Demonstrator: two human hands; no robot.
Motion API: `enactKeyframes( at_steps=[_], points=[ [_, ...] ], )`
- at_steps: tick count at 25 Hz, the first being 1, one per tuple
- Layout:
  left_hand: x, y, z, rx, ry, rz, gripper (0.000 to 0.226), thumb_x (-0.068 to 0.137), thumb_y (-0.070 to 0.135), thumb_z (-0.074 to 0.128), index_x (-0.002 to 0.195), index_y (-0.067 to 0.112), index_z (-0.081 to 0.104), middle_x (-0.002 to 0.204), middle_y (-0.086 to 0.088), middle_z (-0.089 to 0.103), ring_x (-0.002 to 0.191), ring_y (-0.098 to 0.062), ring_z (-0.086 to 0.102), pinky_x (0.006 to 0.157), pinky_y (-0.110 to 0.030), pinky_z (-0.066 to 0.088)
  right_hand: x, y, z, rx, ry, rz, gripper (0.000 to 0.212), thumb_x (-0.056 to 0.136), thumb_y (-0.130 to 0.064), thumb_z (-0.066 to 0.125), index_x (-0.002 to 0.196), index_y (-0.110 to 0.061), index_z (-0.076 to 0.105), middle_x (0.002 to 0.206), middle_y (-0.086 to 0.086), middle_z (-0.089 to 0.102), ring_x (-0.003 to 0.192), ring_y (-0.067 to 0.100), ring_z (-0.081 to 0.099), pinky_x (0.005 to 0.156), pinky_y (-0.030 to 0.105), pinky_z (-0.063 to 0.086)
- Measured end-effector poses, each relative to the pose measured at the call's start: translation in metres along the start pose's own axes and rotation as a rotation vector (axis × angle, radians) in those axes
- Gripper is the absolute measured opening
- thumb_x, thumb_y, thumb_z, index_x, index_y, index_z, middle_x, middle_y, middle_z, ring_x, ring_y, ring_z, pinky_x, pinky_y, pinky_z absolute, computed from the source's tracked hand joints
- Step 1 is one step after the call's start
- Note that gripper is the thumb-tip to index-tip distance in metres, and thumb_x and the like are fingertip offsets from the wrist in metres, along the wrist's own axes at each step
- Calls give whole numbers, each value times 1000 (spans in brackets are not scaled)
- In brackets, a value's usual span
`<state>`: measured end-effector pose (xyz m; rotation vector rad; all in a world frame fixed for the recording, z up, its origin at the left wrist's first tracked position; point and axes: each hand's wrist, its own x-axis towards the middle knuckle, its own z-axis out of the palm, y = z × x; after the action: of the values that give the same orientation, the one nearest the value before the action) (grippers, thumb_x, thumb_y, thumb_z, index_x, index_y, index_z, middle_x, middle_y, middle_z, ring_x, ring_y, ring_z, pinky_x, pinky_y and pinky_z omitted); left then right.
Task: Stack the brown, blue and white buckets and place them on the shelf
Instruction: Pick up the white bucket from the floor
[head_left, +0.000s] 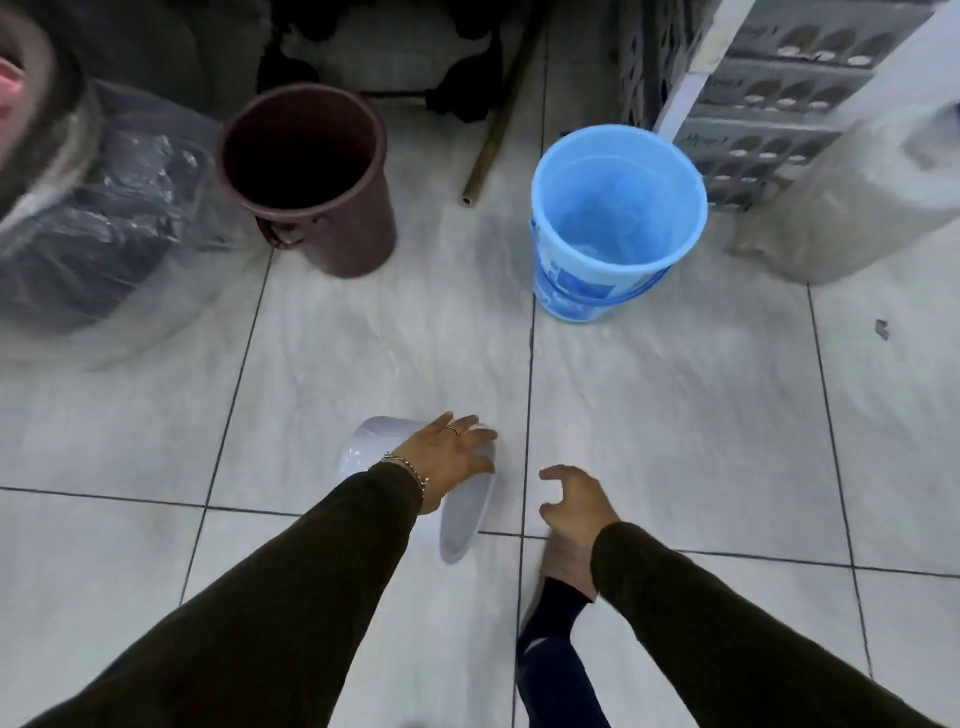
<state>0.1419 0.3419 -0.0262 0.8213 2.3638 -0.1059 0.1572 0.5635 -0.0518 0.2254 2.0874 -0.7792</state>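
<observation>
The brown bucket (306, 176) stands upright on the tiled floor (675, 415), far left; the blue bucket (615, 223) stands upright well apart to its right. Both look empty, light, stiff plastic, best taken by the rim. The smaller white bucket (395, 457) is nearest, tipped, smooth and probably slippery. The left hand (447, 460) rests spread on it; the right hand (576, 504) hovers open, empty.

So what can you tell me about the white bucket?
The white bucket looks like smooth, shiny plastic. It is tipped over on the grey tiled floor, its open mouth facing the person, nearer them than the other buckets. The left hand rests on top of it with fingers spread; the arm hides part of it. The right hand is close but not touching. No handle shows.
</observation>
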Motion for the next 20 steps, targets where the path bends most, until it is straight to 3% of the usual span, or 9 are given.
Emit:
enactKeyframes(
  at_steps=[3, 5, 7, 9, 11, 13, 16, 20],
  points=[
    [5, 6, 41, 195, 1, -5, 49, 88, 5, 61, 132, 26, 56, 163, -7, 17, 152, -36, 4, 121, -49, 13, -6, 11, 97, 61, -170, -22, 61, 84, -28, 75, 140, -19, 51, 147, 2, 50, 132, 21, 50, 107, 25, 38],
    [10, 2, 48, 259, 10, -38, 34, 90, 12, 61, 120, 27, 64, 159, -6, 29, 150, -35, 16, 120, -50, 16, -3, 2, 145, 113, -217, -43, 63, 86, -35, 72, 142, -18, 48, 148, 0, 50, 135, 23, 49, 112, 31, 37],
    [7, -10, 45, 270, 33, -69, 28, 89, 22, 62, 116, 30, 67, 151, -2, 42, 142, -34, 35, 120, -50, 18, 2, -10, 168, 145, -150, -96, 48, 93, -33, 65, 136, -15, 54, 140, 3, 59, 130, 25, 55, 111, 35, 42],
    [-12, -29, 37, 182, 82, -129, 25, 88, 29, 62, 112, 32, 66, 140, 4, 52, 124, -28, 55, 116, -44, 31, 5, -18, 166, 107, 32, -223, 28, 96, -29, 58, 120, -14, 63, 119, 6, 70, 111, 25, 66, 99, 33, 52],
    [-39, -47, 32, -2, 185, -221, 20, 89, 32, 60, 108, 36, 64, 130, 10, 57, 107, -21, 64, 96, -36, 50, 8, -25, 143, -69, 191, -387, 22, 96, -30, 54, 111, -19, 66, 102, 5, 73, 92, 25, 69, 82, 28, 54],
    [-59, -60, 36, -152, 256, -308, 18, 89, 34, 58, 106, 35, 64, 125, 13, 58, 100, -18, 65, 79, -31, 54, 16, -32, 114, -355, 289, -535, 17, 93, -28, 57, 106, -23, 67, 92, 3, 72, 81, 24, 68, 73, 25, 51],
    [-63, -60, 55, -309, 175, -393, 30, 93, 22, 53, 120, 32, 60, 132, 11, 52, 102, -22, 65, 81, -34, 54, 35, -50, 82, -952, 375, -649, 18, 86, -8, 62, 96, -20, 72, 83, 5, 73, 78, 27, 70, 70, 31, 55],
    [-54, -35, 96, -395, -7, -418, 59, 86, -1, 47, 139, 24, 41, 147, 0, 37, 111, -31, 60, 87, -42, 54, 48, -50, 78, -1282, 258, -658, 24, 85, 5, 56, 93, -10, 73, 86, 9, 74, 84, 30, 69, 81, 35, 56]
  ],
)
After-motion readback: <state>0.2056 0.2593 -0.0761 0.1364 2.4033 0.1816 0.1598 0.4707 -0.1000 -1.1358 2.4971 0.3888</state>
